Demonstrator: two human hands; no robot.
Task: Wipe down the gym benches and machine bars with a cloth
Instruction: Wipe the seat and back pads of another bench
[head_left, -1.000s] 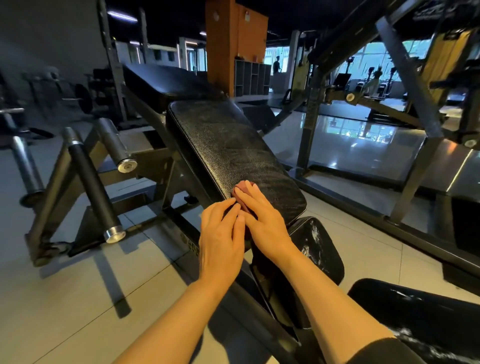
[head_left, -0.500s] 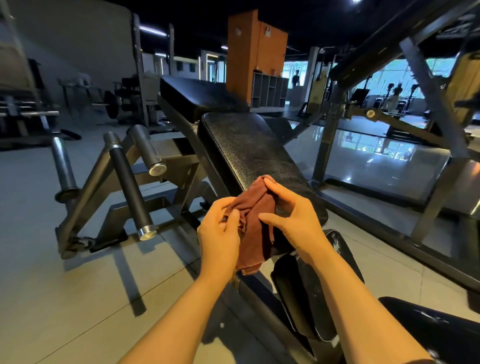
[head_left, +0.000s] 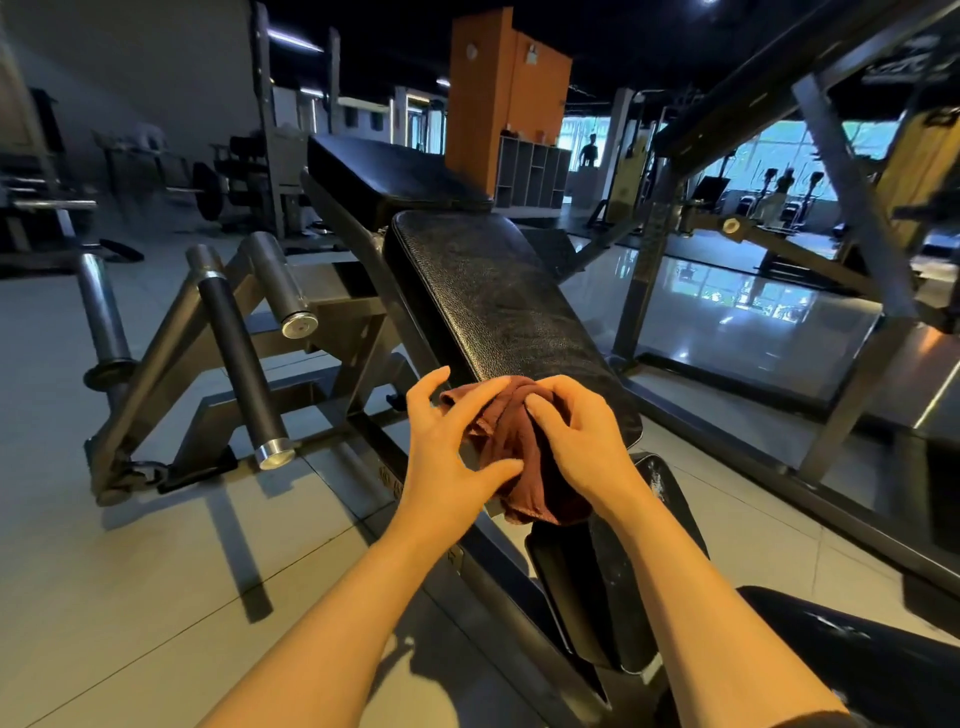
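Cloth (head_left: 522, 447) bunched between both hands at pad's (head_left: 488, 296) near end. Right hand (head_left: 582, 441) fingers curled gripping it, left hand (head_left: 447, 447) pinching. Pad's long axis running far-left from here.

Both hands (left hand (head_left: 445, 457), right hand (head_left: 582, 441)) seemingly bunch cloth (head_left: 511, 447) over bench pad (head_left: 488, 301).

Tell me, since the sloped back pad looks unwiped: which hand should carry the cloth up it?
Probably the right hand: its fingers curl over the cloth at the back pad lower edge. The left hand only pinches the cloth beside the pad.
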